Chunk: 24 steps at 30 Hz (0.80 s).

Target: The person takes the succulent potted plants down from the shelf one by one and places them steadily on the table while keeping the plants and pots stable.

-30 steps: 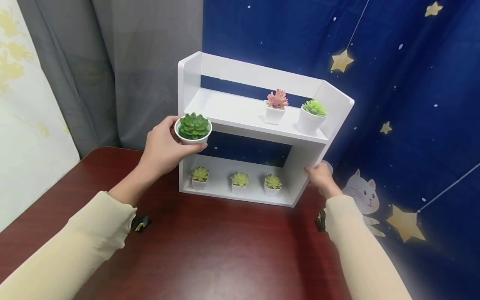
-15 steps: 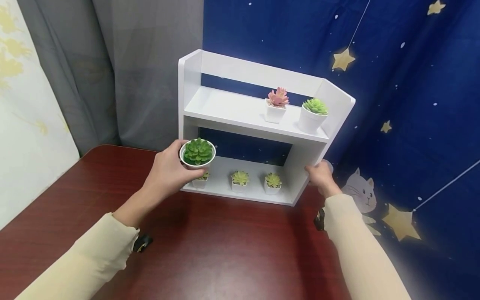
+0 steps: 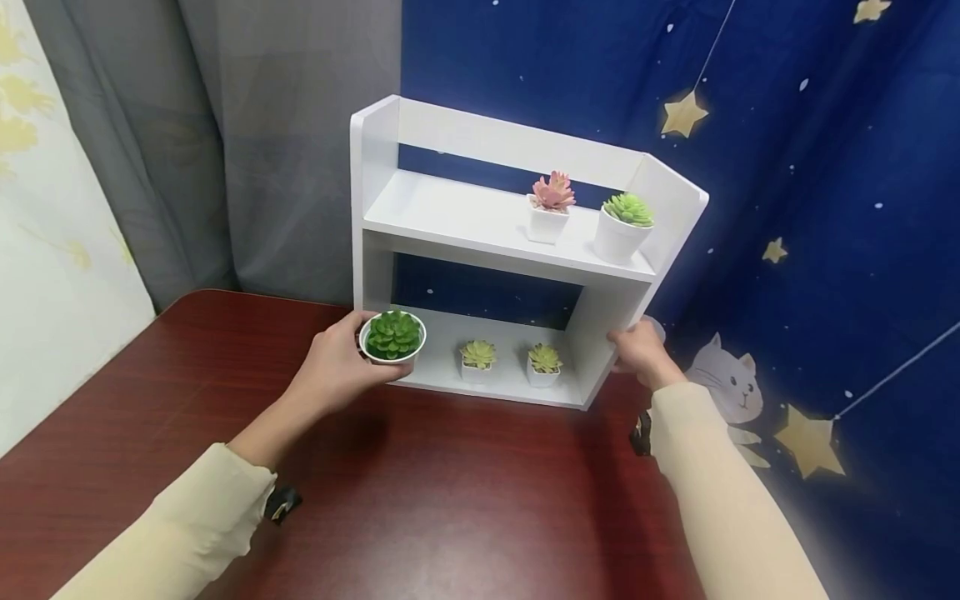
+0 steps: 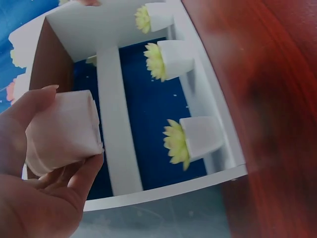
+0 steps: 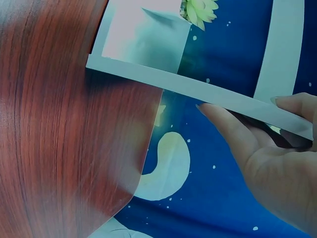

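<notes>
In the head view my left hand (image 3: 335, 364) holds a dark green potted succulent (image 3: 393, 335) in front of the lower left of a white two-tier shelf (image 3: 480, 246). Fingers and thumb wrap round its white pot (image 4: 64, 131) in the left wrist view. My right hand (image 3: 641, 354) grips the shelf's right side panel (image 5: 183, 87), thumb on one face and fingers on the other. On the lower tier stand a middle small succulent (image 3: 477, 357) and a right one (image 3: 543, 360). A left one (image 4: 190, 141) shows in the left wrist view; the held pot hides it from the head view.
On the upper tier a pink succulent (image 3: 552, 200) and a bright green one (image 3: 626, 225) stand at the right. The shelf rests on a dark red wooden table (image 3: 450, 500). Behind hang a grey curtain (image 3: 300, 150) and a blue starry curtain (image 3: 772, 167).
My left hand has lowered the dark green potted succulent from the upper tier's front edge to the lower tier's height. My right hand stays on the side panel.
</notes>
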Tool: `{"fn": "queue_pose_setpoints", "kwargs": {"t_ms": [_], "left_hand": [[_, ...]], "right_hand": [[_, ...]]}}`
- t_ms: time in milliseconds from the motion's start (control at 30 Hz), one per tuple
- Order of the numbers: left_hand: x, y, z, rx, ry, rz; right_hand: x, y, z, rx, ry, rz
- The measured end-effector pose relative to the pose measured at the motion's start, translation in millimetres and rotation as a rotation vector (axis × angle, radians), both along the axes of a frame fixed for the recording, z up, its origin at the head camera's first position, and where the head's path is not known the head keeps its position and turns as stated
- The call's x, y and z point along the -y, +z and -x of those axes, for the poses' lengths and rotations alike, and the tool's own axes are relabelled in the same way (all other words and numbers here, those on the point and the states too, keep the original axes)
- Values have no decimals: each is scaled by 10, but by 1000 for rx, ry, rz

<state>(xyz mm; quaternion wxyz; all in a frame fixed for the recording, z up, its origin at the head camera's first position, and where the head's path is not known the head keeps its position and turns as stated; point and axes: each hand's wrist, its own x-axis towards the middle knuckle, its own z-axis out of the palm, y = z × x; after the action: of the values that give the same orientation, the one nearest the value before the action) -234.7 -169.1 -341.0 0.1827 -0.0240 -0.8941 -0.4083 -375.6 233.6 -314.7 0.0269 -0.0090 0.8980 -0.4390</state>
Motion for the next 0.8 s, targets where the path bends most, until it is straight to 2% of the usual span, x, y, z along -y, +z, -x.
{"fn": "queue_pose_setpoints", "kwargs": {"t_ms": [133, 333, 467, 600, 800], "left_hand": [[31, -110, 26, 45, -17, 21], [75, -296, 83, 46, -40, 36], [93, -435, 124, 76, -41, 54], [95, -576, 177, 118, -44, 72], [93, -717, 211, 174, -59, 64]], "right_hand": [[-3, 15, -8, 6, 12, 2], [15, 28, -35, 16, 30, 5], [24, 32, -33, 20, 46, 10], [18, 16, -19, 28, 29, 9], [-2, -8, -5, 30, 13, 16]]}}
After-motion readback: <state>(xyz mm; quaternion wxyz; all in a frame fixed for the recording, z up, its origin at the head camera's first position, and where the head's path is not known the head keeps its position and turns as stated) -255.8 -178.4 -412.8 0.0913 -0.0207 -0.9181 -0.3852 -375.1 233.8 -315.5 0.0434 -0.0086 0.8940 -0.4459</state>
